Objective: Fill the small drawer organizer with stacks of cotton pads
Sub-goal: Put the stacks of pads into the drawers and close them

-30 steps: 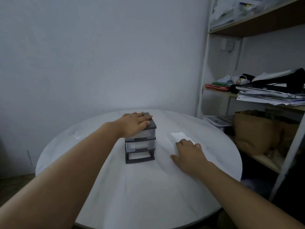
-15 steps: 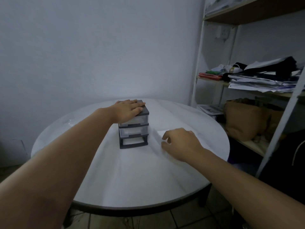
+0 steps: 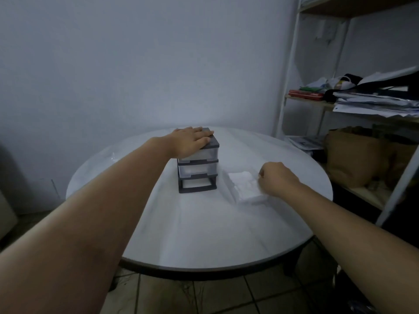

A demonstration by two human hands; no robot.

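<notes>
Left hand point(image 3: 192, 141): fingers straight, flat on top of the drawer organizer point(image 3: 197, 168). Right hand point(image 3: 277, 179): fingers curled, cotton pads point(image 3: 243, 183) just left of them on the table point(image 3: 204, 234); cannot tell if gripping.

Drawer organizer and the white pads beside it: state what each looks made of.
Drawer organizer: probably plastic, a matte dark grey frame with cloudy translucent drawer fronts. Cotton pads: soft white fibre, likely cotton, matte with uneven, slightly puffy surfaces.
</notes>
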